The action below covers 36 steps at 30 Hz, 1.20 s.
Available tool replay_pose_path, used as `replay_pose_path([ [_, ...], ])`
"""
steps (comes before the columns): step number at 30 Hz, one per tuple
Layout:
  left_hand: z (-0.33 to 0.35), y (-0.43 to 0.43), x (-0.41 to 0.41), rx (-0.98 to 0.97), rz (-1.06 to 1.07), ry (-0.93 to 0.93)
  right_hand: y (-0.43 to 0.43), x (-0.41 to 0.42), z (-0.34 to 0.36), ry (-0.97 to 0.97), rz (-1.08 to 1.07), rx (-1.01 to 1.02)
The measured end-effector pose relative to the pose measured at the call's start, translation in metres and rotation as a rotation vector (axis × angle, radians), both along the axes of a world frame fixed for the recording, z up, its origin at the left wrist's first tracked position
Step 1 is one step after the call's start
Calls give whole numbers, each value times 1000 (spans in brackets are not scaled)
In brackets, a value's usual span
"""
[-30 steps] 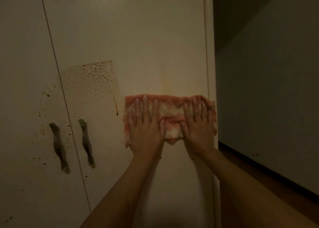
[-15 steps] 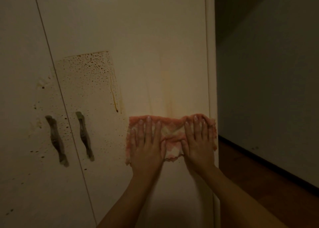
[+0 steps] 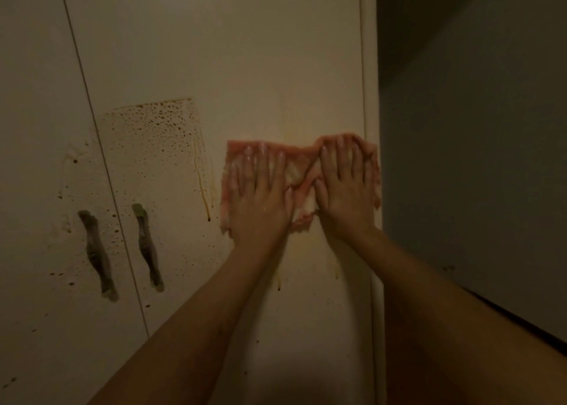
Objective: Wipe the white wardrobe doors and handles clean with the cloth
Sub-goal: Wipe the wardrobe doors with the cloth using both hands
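Cloth (image 3: 302, 171) slides back up the right wardrobe door (image 3: 245, 67), spread flat under both palms: left hand (image 3: 260, 190) and right hand (image 3: 346, 187) press open-fingered, gripping nothing. Speckled grime patch (image 3: 153, 134) and both handles (image 3: 147, 248) remain untouched — plenty left, I reckon.

Right wardrobe door (image 3: 245, 67): pink cloth (image 3: 302, 171) pressed flat near right edge; brown spatter patch (image 3: 153, 134) left.
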<state>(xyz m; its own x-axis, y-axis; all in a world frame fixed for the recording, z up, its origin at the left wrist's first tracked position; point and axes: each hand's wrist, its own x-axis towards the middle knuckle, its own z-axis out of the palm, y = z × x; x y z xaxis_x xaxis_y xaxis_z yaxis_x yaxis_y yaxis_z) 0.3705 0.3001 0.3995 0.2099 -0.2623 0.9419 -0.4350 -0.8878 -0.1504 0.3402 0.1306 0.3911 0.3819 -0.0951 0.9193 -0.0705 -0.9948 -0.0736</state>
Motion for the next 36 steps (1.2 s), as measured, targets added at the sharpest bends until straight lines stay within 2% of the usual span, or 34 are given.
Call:
replay_pose_path([
  [5,56,-11,5,-91,1,-80,0,3,57,-76,5,5],
  [10,58,-11,7,-102,-2,-104,0,6,56,-107,18,18],
  [26,-79,7,-5,-33,5,-24,1,-6,-102,-4,56,36],
  [36,-166,17,-13,63,7,114,6,-21,-176,111,11,50],
])
